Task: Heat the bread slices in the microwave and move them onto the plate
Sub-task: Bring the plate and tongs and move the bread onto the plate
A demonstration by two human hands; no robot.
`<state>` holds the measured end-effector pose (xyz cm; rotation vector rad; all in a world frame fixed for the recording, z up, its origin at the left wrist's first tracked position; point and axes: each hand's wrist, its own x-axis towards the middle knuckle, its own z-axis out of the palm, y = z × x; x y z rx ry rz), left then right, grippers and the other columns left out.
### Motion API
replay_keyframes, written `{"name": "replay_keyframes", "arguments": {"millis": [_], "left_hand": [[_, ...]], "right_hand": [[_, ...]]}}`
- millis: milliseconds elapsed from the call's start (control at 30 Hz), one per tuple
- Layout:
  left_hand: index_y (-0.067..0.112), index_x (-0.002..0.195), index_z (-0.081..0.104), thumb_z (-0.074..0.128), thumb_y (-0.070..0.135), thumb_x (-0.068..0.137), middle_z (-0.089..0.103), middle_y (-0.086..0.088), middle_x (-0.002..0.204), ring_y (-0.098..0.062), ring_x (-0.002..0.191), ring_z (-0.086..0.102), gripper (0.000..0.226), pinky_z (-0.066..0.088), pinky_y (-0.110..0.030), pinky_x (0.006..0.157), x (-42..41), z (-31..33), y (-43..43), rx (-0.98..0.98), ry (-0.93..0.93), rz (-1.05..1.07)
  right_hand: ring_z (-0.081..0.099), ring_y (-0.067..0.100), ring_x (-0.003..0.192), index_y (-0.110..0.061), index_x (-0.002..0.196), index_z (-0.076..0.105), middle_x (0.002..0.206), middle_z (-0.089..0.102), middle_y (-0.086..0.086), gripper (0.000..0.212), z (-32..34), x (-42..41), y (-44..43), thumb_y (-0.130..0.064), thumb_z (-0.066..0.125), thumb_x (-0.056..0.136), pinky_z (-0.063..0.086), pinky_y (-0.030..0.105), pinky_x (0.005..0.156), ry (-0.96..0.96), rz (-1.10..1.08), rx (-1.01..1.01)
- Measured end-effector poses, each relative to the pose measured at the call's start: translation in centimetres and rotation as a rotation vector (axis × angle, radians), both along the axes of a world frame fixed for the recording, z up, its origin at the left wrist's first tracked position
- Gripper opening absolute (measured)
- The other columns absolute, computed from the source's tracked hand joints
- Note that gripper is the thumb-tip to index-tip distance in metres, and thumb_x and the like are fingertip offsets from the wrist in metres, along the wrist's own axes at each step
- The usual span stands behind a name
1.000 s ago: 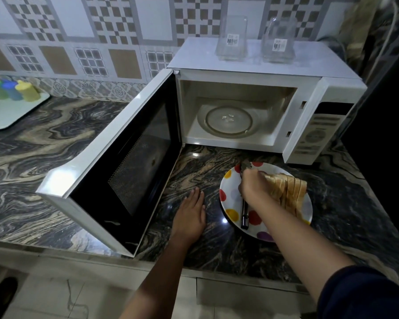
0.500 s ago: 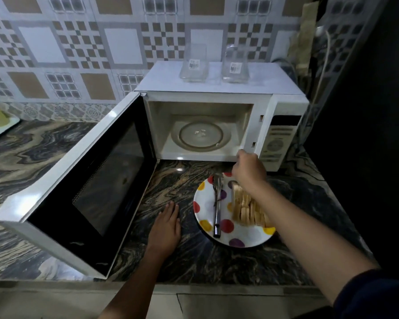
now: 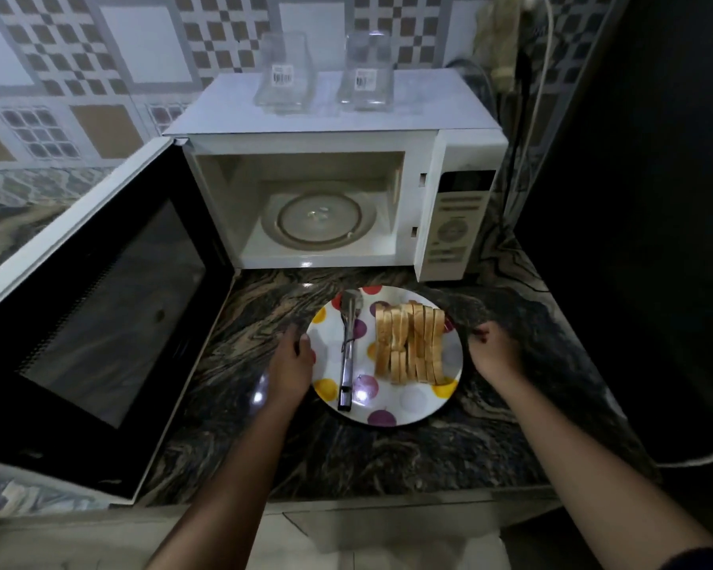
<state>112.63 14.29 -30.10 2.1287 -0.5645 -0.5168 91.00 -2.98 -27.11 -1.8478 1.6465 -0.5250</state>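
Note:
A white plate [image 3: 410, 403] with coloured dots lies on the marble counter in front of the open microwave [image 3: 453, 158]. Several bread slices [image 3: 408, 343] stand in a row on its right half, and metal tongs [image 3: 348, 351] lie on its left half. My left hand [image 3: 291, 364] is at the plate's left rim, thumb over the edge. Just off the right rim, my right hand [image 3: 494, 351] has its fingers bent down and holds nothing. The glass turntable [image 3: 320, 220] inside the microwave is bare.
The microwave door [image 3: 99, 314] swings far out to the left over the counter. Two clear glass containers [image 3: 285, 72] stand on top of the microwave. A dark appliance fills the right side, with cables hanging beside it.
My right hand left the bread and the microwave's front and dropped to the plate's right rim. My left hand slid from the counter to the left rim. The view shifted closer.

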Motion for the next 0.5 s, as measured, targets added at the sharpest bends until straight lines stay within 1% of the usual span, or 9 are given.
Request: {"name": "replay_keyframes", "arguments": {"millis": [67, 100, 167, 200, 233, 300, 367, 433, 500], "left_hand": [[0.003, 0.126, 0.049, 0.043, 0.030, 0.097, 0.060, -0.021, 0.119, -0.038, 0.109, 0.057, 0.040, 0.046, -0.045, 0.095, 0.2, -0.1, -0.9, 0.007, 0.020, -0.001], [0.001, 0.119, 0.053, 0.045, 0.028, 0.096, 0.063, -0.022, 0.112, -0.038, 0.104, 0.059, 0.036, 0.047, -0.042, 0.090, 0.4, -0.1, -1.2, 0.008, 0.027, 0.001], [0.002, 0.100, 0.060, 0.049, 0.020, 0.094, 0.065, -0.019, 0.091, -0.037, 0.093, 0.062, 0.021, 0.046, -0.036, 0.078, 1.0, -0.1, -1.7, 0.003, 0.061, 0.004], [0.003, 0.094, 0.061, 0.051, 0.017, 0.093, 0.063, -0.017, 0.082, -0.038, 0.089, 0.063, 0.017, 0.043, -0.033, 0.073, 1.2, -0.1, -1.8, 0.009, 0.070, 0.005], [0.003, 0.093, 0.062, 0.052, 0.015, 0.092, 0.062, -0.016, 0.079, -0.038, 0.087, 0.062, 0.016, 0.041, -0.032, 0.071, 1.3, -0.1, -1.9, 0.017, 0.075, 0.011], [0.002, 0.097, 0.063, 0.053, 0.014, 0.091, 0.065, -0.019, 0.087, -0.038, 0.090, 0.062, 0.017, 0.043, -0.033, 0.073, 1.3, -0.4, -2.0, 0.007, 0.086, 0.040], [0.005, 0.106, 0.061, 0.052, 0.016, 0.091, 0.066, -0.019, 0.102, -0.036, 0.096, 0.061, 0.020, 0.048, -0.038, 0.083, 0.6, -0.7, -2.2, -0.030, 0.085, 0.078], [0.006, 0.117, 0.056, 0.048, 0.015, 0.093, 0.063, -0.015, 0.112, -0.033, 0.103, 0.059, 0.027, 0.048, -0.042, 0.092, -0.4, -0.7, -2.2, -0.084, 0.097, 0.126], [0.006, 0.122, 0.053, 0.044, 0.010, 0.095, 0.061, -0.013, 0.117, -0.030, 0.107, 0.057, 0.029, 0.046, -0.042, 0.095, -1.2, -0.7, -2.2, -0.193, 0.154, 0.175]], "right_hand": [[0.057, 0.033, 0.106, -0.001, 0.111, 0.059, 0.114, 0.062, 0.019, 0.024, -0.2, 0.5, 0.0, -0.011, 0.048, 0.092, 0.041, 0.030, 0.079, 0.003, 0.064, 0.089], [0.057, 0.032, 0.106, -0.002, 0.110, 0.059, 0.114, 0.061, 0.019, 0.024, -0.2, 0.8, 0.0, -0.011, 0.047, 0.092, 0.041, 0.030, 0.078, 0.009, 0.087, 0.124], [0.058, 0.032, 0.103, -0.006, 0.101, 0.059, 0.111, 0.062, 0.018, 0.016, -0.3, 1.1, -0.4, -0.010, 0.048, 0.090, 0.042, 0.030, 0.078, 0.056, 0.125, 0.135], [0.059, 0.032, 0.101, -0.009, 0.095, 0.058, 0.109, 0.063, 0.018, 0.011, -0.4, 1.1, -0.6, -0.010, 0.049, 0.089, 0.041, 0.029, 0.076, 0.079, 0.139, 0.126], [0.059, 0.032, 0.100, -0.010, 0.093, 0.058, 0.107, 0.064, 0.017, 0.010, -0.4, 1.0, -0.9, -0.010, 0.049, 0.089, 0.040, 0.029, 0.074, 0.087, 0.151, 0.123], [0.059, 0.031, 0.101, -0.008, 0.099, 0.060, 0.108, 0.064, 0.017, 0.014, -0.5, 1.0, -1.4, -0.011, 0.050, 0.091, 0.040, 0.028, 0.076, 0.058, 0.168, 0.152], [0.059, 0.031, 0.103, -0.006, 0.107, 0.060, 0.112, 0.063, 0.017, 0.020, -0.7, 1.1, -1.6, -0.012, 0.050, 0.091, 0.044, 0.031, 0.081, -0.008, 0.175, 0.192], [0.058, 0.031, 0.106, -0.005, 0.113, 0.058, 0.116, 0.062, 0.017, 0.024, -1.1, 1.3, -1.4, -0.010, 0.048, 0.092, 0.044, 0.032, 0.084, -0.078, 0.161, 0.224], [0.057, 0.030, 0.106, -0.004, 0.114, 0.056, 0.116, 0.061, 0.017, 0.023, -1.4, 1.6, -1.2, -0.011, 0.046, 0.094, 0.043, 0.031, 0.080, -0.167, 0.113, 0.251]]}}
